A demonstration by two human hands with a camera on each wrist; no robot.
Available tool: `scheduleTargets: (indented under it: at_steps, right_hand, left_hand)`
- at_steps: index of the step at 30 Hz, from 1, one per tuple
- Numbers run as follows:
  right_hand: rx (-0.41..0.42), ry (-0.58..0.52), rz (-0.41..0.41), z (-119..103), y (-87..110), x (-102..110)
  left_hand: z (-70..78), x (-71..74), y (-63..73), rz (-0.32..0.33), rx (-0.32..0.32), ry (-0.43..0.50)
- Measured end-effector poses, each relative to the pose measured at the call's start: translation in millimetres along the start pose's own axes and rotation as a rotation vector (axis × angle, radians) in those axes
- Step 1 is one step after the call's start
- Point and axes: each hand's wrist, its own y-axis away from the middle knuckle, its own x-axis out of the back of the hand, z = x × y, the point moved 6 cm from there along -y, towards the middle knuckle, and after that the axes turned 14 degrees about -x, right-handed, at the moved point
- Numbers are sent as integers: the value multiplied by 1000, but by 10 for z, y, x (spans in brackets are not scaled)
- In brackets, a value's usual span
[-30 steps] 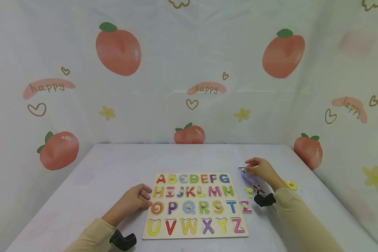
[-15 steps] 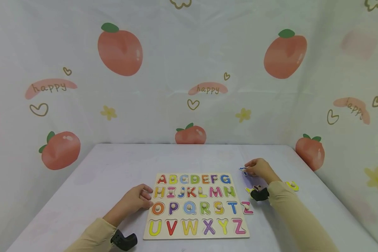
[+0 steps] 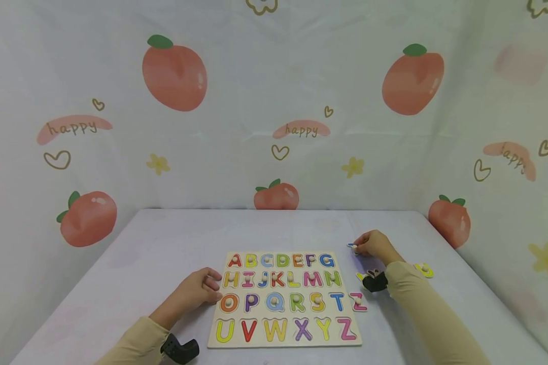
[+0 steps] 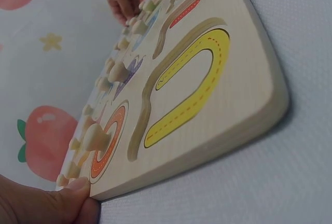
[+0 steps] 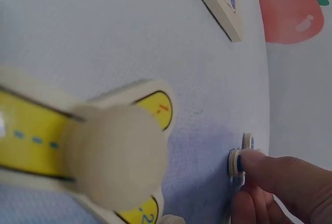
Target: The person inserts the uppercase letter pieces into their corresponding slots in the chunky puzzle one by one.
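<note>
My right hand [image 3: 375,243] pinches a blue letter T piece [image 3: 349,245] beyond the far right corner of the board; in the right wrist view the thumb and fingers cover most of that piece [image 5: 235,163]. Along the left edge of the wooden alphabet puzzle board [image 3: 284,289], my left hand [image 3: 194,291] rests with loosely bent fingers. Its thumb [image 4: 75,195] touches the board's edge in the left wrist view. Knobbed letters fill the upper rows through S; the T recess [image 3: 336,301] and the bottom row of recesses [image 3: 275,329] hold no pieces.
A pink Z piece [image 3: 358,302] lies against the board's right side. The yellow Y piece [image 5: 31,136] is close under the right wrist, largely hidden in the head view by the black wrist camera [image 3: 375,281]. A yellow U piece [image 3: 424,270] lies right of the right forearm.
My right hand has come down onto the blue T and now pinches it; the wrist camera has moved over the Y and its neighbouring piece. The left hand has stayed at the board.
</note>
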Motion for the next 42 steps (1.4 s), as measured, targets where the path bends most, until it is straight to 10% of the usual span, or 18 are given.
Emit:
scheduleTargets:
  at_steps: [26, 42]
  right_hand:
    - [143, -41, 3, -157, 832, -292]
    - [110, 40, -134, 47, 1221, -651]
  left_hand:
    - [-2, 2, -6, -11, -20, -14]
    - [-16, -7, -16, -13, -31, -22]
